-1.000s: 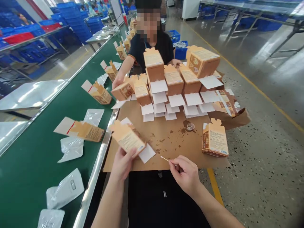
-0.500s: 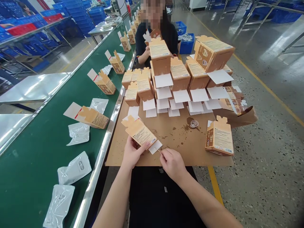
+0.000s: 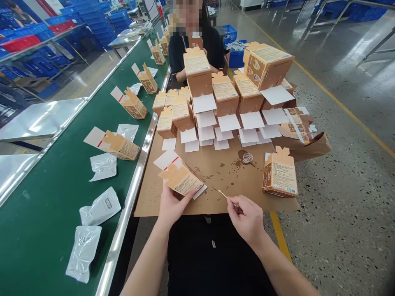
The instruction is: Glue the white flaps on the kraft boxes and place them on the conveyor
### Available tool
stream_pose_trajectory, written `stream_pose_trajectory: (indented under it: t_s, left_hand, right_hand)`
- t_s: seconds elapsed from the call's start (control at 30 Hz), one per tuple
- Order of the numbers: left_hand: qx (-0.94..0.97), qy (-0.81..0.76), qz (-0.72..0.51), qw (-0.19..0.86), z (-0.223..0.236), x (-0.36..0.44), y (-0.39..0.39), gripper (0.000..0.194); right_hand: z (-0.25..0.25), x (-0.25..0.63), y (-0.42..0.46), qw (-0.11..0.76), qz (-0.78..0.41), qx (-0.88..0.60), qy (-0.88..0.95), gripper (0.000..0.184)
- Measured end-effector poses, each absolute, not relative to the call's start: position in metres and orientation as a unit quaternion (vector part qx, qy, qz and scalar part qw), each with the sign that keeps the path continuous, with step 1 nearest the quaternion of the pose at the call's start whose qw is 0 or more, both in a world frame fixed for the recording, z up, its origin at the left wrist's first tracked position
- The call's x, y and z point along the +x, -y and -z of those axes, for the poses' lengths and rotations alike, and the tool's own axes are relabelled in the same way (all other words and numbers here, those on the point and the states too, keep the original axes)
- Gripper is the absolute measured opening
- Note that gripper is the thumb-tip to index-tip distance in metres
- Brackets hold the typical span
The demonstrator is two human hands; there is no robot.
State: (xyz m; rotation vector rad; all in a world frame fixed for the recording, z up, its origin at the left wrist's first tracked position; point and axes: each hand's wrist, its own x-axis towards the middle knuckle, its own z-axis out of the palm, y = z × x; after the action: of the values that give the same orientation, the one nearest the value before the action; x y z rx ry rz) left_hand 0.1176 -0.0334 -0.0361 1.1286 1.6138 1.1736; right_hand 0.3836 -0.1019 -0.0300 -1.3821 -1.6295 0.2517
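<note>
My left hand (image 3: 174, 205) is closed on a tan and brown printed carton (image 3: 182, 178), tilted over the near left of the cardboard-covered table (image 3: 222, 181). The carton's white flap with a red strip (image 3: 168, 159) stands out at its upper left end, and a bit of white flap shows at its lower right end. Pinched in my right hand (image 3: 245, 213) is a cotton swab (image 3: 222, 194), its tip pointing up and left, apart from the carton. Beyond it a small clear dish (image 3: 247, 158) sits among dark wet spots. Another carton (image 3: 280, 174) stands at the table's right.
Several stacked cartons (image 3: 225, 96) with white flaps fill the table's far side. To the left runs a green conveyor belt (image 3: 58, 193) carrying open cartons (image 3: 120, 144) and silver pouches (image 3: 100, 205). A co-worker (image 3: 179, 55) sits opposite, handling a carton.
My right hand first brought the swab to the carton's lower flap, then drew it back right. My left hand turned the carton, so its red-striped flap shows. The co-worker lifted a carton off the table.
</note>
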Motion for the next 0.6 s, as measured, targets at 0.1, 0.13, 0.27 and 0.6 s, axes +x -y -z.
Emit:
stream_pose_trajectory:
  t_s: [0.1,0.13,0.27,0.6]
  left_hand:
    - [0.432,-0.639,-0.479,0.419,0.034,0.117,0.032,0.085]
    - [0.430,-0.637,-0.482,0.421,0.033,0.117,0.031,0.086]
    - [0.467,-0.651,-0.464,0.377,0.033,0.120,0.033,0.092]
    - [0.553,-0.668,-0.409,0.283,0.048,0.139,0.043,0.065]
  right_hand:
    - [0.028,0.382,0.108,0.470,-0.128,-0.575,0.657,0.035]
    - [0.027,0.380,0.108,0.473,-0.138,-0.574,0.654,0.035]
    - [0.025,0.376,0.109,0.499,-0.162,-0.563,0.639,0.031]
    - [0.021,0.374,0.102,0.512,-0.180,-0.558,0.628,0.031]
